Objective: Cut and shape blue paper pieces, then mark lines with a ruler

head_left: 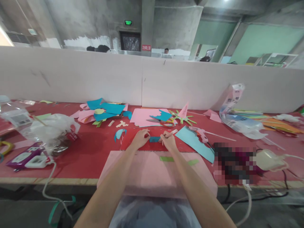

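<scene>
A small blue strip of paper [155, 139] lies over a red sheet [152, 146] in front of me. My left hand [140, 139] pinches its left end between thumb and fingers. At the strip's right end is my right hand [169, 140], with its fingers closed around a pale pen-like stick [174, 131]; its exact kind is too small to tell. The fingertips hide both ends of the strip. Beyond the hands, scissors [168, 123] with red and yellow handles rest on pink paper sheets [140, 117]. A light blue sheet [193, 142] is right of my right hand.
A pink glue gun [201, 135] lies at the right. Blue paper scraps [111, 108] are piled back left. A plastic bag [53, 129] and a purple-and-white device [29, 157] stand left. A pink sheet [152, 177] covers the front edge. A white partition [99, 79] rises behind.
</scene>
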Available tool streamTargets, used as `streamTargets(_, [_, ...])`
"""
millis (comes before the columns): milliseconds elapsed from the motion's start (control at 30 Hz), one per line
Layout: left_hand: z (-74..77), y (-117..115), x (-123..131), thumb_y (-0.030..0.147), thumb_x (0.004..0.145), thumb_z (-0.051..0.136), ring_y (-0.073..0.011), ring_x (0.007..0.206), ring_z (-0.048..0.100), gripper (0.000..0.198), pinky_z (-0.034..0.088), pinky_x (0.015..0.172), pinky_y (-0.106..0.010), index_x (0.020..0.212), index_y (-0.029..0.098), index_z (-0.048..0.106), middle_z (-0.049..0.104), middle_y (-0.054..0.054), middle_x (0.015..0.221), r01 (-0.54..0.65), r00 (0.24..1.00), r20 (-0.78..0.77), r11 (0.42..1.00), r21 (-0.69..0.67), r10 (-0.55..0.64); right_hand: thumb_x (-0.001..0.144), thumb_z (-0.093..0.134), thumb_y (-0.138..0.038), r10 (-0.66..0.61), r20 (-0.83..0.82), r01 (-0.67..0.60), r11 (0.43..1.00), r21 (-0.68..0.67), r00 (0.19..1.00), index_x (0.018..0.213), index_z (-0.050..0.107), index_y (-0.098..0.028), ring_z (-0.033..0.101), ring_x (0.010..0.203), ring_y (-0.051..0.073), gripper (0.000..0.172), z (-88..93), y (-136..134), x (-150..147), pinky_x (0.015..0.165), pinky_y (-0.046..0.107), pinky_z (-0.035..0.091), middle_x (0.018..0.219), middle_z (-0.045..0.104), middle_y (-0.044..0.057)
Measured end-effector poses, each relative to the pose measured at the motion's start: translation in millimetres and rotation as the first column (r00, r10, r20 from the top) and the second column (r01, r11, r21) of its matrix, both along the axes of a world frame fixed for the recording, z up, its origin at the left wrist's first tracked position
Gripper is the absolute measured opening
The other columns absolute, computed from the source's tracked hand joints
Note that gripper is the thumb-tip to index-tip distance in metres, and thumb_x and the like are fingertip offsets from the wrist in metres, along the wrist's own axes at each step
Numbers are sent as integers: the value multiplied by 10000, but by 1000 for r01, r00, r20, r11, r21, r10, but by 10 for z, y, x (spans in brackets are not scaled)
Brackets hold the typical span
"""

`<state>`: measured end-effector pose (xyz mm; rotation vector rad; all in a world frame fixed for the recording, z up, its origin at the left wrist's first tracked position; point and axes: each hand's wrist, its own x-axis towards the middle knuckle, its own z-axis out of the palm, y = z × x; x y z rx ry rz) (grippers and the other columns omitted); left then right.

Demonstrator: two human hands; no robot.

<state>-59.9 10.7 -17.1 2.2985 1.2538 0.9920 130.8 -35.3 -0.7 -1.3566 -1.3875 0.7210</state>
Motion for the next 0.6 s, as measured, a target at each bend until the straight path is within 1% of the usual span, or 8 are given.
streamTargets(67, [-2, -2, 0, 107, 769, 563, -199, 1077, 572, 105, 417, 980, -355, 785, 189, 626, 631, -61, 1154, -1, 1000, -1, 1000, 2, 1, 751, 504, -294, 7, -11, -7, 1000, 10, 1000, 543, 360, -244, 650, 519, 172, 258, 8, -7, -6, 474, 213, 459, 358, 507, -54])
streamTargets(167, [-6, -1, -1, 108, 767, 564, -196, 1071, 574, 107, 416, 984, -354, 786, 191, 629, 632, -59, 1150, 0, 1000, 0, 1000, 6, 0, 761, 505, -330, 17, -39, -17, 1000, 25, 999, 544, 353, -249, 654, 531, 182, 276, 10, -6, -16, 487, 227, 485, 339, 469, -60])
streamTargets(367, [-14, 11, -2, 114, 769, 567, -197, 1078, 571, 97, 415, 985, -354, 781, 191, 624, 634, -60, 1149, 5, 1000, -1, 1000, 12, -5, 735, 499, -275, -29, -13, 29, 1000, 6, 999, 537, 325, -250, 648, 512, 182, 265, -18, 17, -3, 444, 213, 453, 320, 433, -73])
streamTargets(600, [-16, 10, 0, 133, 775, 568, -204, 1080, 572, 79, 418, 982, -361, 777, 190, 622, 633, -66, 1152, 3, 1000, 2, 1000, 6, -3, 749, 497, -296, -12, 4, 12, 1000, 25, 1000, 539, 336, -247, 619, 460, 167, 269, -14, 15, -1, 434, 212, 437, 346, 483, -64])
